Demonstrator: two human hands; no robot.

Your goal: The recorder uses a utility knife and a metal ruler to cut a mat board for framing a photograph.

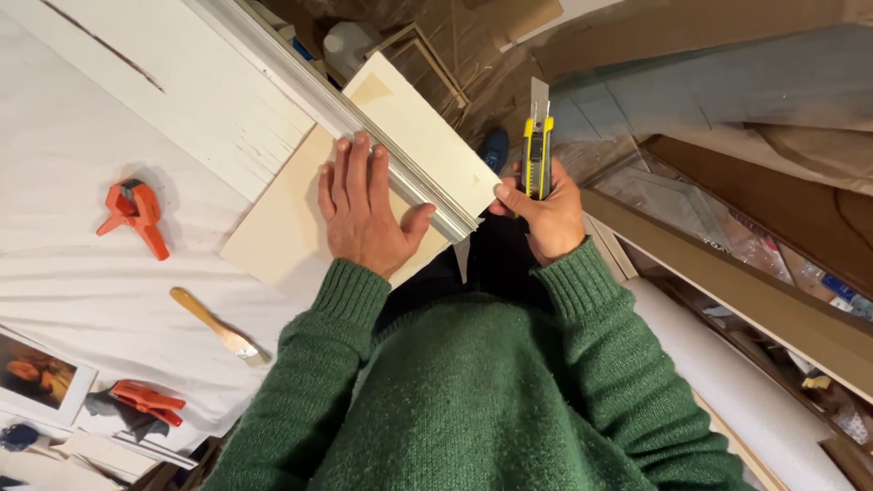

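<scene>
My left hand (364, 207) lies flat, fingers together, on a pale cardboard sheet (273, 227) and presses against a long metal straightedge (364, 127) that runs diagonally across it. My right hand (546, 214) grips a yellow and black utility knife (536, 145), blade pointing away from me, just past the near end of the straightedge, thumb touching the sheet's edge. The sheet overhangs the edge of a white-covered table (73, 182). Both arms wear green sweater sleeves.
On the table lie an orange spring clamp (135, 214), a wooden-handled spatula (216, 325), a second orange clamp (145, 400) and a photo print (36, 377). A white board (164, 73) lies under the straightedge. To the right stand long boards (746, 291) and a white roll (755, 400).
</scene>
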